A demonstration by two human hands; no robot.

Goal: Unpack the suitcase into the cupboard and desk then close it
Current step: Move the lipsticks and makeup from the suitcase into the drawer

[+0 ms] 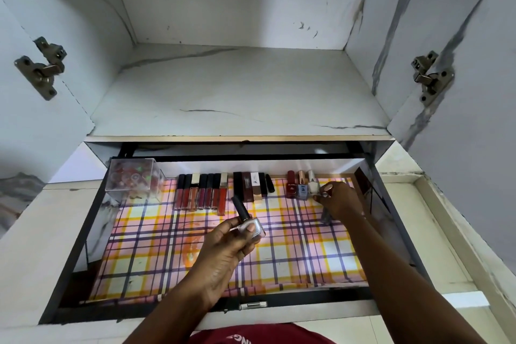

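Observation:
An open drawer (72, 248) lined with plaid paper (293, 260) sits below a bare cupboard shelf (240, 92). My left hand (223, 248) grips a silver nail polish bottle (248, 225) with a black cap above the drawer's middle. My right hand (339, 200) reaches to the back right and pinches a small bottle (325, 190) with a copper cap beside a row of nail polishes (301, 186). Lip gloss tubes (201, 191) and lipsticks (254, 186) lie along the back.
A clear plastic box (134, 180) of red trinkets stands at the drawer's back left. Both cupboard doors stand open, with hinges at left (42, 65) and right (428, 75). The drawer's front edge carries a metal latch (252, 305). The suitcase is out of view.

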